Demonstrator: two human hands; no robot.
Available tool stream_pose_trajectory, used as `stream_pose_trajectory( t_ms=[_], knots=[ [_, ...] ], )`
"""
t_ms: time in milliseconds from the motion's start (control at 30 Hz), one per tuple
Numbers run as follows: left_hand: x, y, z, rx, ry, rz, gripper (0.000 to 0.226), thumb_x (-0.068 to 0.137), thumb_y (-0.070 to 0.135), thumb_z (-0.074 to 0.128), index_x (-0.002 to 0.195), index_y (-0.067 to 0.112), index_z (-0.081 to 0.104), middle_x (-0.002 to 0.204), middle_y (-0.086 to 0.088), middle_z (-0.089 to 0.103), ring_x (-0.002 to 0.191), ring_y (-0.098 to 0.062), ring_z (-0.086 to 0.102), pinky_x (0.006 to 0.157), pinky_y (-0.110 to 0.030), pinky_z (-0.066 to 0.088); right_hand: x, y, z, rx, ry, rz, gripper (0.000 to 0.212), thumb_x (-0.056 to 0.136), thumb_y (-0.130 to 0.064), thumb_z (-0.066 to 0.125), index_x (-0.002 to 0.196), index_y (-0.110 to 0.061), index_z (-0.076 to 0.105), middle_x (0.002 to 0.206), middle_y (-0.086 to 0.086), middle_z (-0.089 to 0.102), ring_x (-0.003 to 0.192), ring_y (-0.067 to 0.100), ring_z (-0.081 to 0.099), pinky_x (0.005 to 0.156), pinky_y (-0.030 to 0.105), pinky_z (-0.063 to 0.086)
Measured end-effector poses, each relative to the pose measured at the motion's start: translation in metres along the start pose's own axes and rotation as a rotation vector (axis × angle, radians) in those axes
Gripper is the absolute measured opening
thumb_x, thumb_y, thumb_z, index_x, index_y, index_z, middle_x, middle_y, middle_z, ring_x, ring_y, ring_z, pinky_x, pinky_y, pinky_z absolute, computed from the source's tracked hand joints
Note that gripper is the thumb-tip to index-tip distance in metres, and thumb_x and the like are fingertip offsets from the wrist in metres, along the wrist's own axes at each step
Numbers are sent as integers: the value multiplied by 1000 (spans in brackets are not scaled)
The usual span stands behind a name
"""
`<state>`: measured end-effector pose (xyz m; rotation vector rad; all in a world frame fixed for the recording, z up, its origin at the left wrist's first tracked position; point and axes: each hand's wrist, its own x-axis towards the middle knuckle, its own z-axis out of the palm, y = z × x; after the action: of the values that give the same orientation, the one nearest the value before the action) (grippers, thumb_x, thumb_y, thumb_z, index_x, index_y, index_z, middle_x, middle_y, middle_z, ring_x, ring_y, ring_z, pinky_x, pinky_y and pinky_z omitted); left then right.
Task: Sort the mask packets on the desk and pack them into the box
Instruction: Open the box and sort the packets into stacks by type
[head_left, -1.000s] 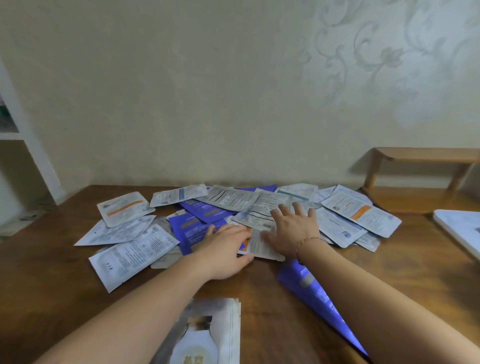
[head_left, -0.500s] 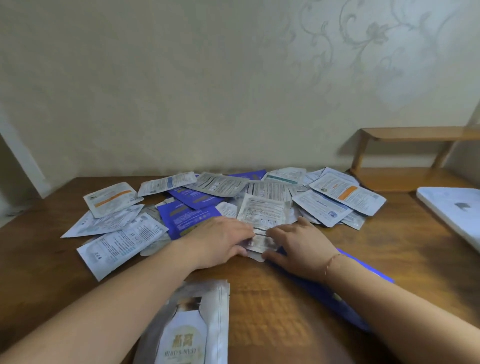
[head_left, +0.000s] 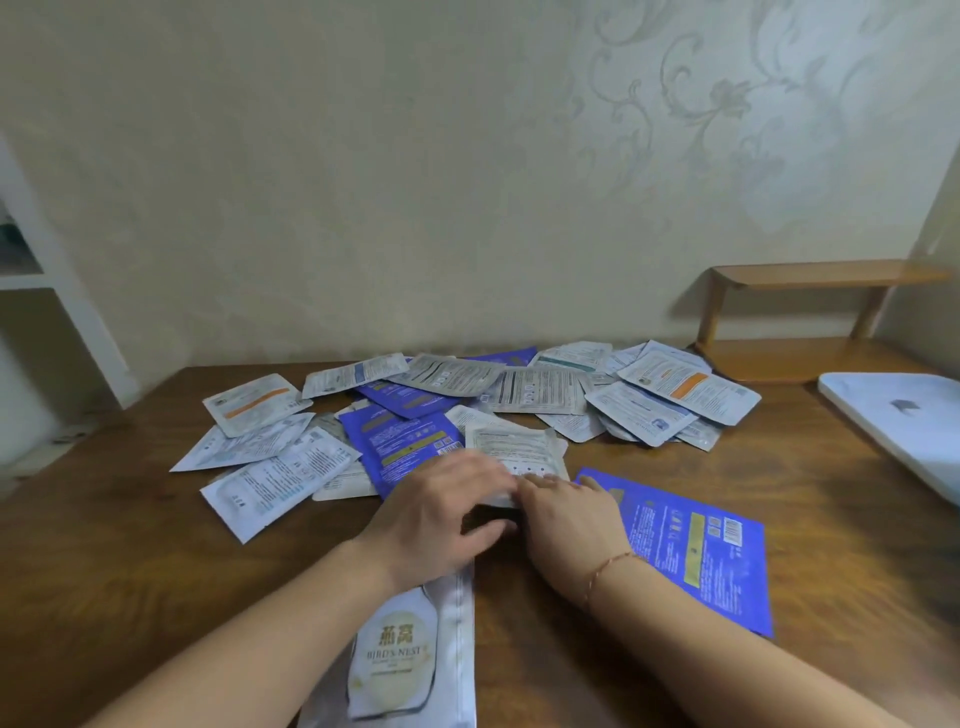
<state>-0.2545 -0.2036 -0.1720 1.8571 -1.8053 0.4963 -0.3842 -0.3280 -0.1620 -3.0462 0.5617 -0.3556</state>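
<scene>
Drawn nearer: small stack of white printed foil mask packets (head_left: 511, 457), pinched between left hand (head_left: 441, 514) and right hand (head_left: 569, 512) fingertips; sorting under way.

left hand (head_left: 441, 514) blurred, laptop (head_left: 904, 431) cut off

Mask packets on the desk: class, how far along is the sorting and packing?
Barely begun. Set apart near the person: one blue packet and a "Bird's Nest" packet. In hand: both hands, left hand and right hand, draw a white packet from the pile. Left: most packets unsorted; no box visible.
</scene>
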Motion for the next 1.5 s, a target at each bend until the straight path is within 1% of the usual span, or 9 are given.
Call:
stream_pose_trajectory(
  t_ms=[100,200,300,400,700,1133,1267,1367,1500],
  knots=[
    [-3,14,-14,-390,272,-642,68,85,61,60,142,26,43,147,7,40,138,-6,35,107,-24,34,-4,-1,-20,244,135,199,35,91,-11,42,120,-26,55,106,8,70,98,33,62,90,38,43],
    [15,29,-30,-980,485,-1206,70,90,47,62,148,18,35,148,-4,41,132,-12,41,102,-28,37,-5,6,-40,1149,427,433,20,96,-10,48,84,-13,63,81,6,70,81,27,62,70,35,49],
    [28,37,-34,-1583,435,-1268,56,86,40,67,126,3,55,121,-17,62,108,-26,61,93,-36,50,-13,1,-51,2108,260,387,26,102,-14,42,114,-6,64,111,16,71,106,30,67,90,41,56],
    [34,44,-36,-1649,420,-1164,43,87,38,64,114,6,66,113,-16,71,100,-28,69,88,-42,55,-29,-12,-51,2337,9,302,36,103,-17,35,130,0,54,124,23,63,115,36,61,89,44,56],
    [0,24,-73,-1168,286,-1046,15,90,9,67,104,9,69,97,-6,76,96,-21,71,79,-26,52,-69,-8,-61,1533,91,486,38,85,-5,69,120,-16,61,76,15,72,57,18,63,45,32,52],
    [-77,1,-85,-300,-149,-982,31,78,36,81,106,33,69,88,12,66,74,-4,60,67,-21,48,-105,-67,-38,944,-302,124,42,86,-11,63,123,-26,52,51,6,66,34,11,52,44,16,41],
    [-82,8,-79,-142,-139,-870,35,84,36,74,117,30,63,106,13,59,78,1,55,67,-9,39,-109,-66,-28,667,-194,52,39,82,-33,66,120,-33,58,62,-11,68,57,4,60,60,12,40],
    [-90,16,-80,-63,-137,-691,45,93,46,59,134,31,52,143,18,39,125,1,43,101,-15,35,-111,-62,-21,400,65,-3,47,78,-64,51,116,-38,60,70,-19,63,73,1,58,68,21,49],
    [-93,30,-78,-72,-444,-467,71,90,72,36,152,38,26,162,22,4,147,1,-1,121,-31,9,-107,-66,-15,274,-63,-145,93,75,-89,27,150,-35,28,155,-13,29,145,20,22,115,42,27]
  ],
)
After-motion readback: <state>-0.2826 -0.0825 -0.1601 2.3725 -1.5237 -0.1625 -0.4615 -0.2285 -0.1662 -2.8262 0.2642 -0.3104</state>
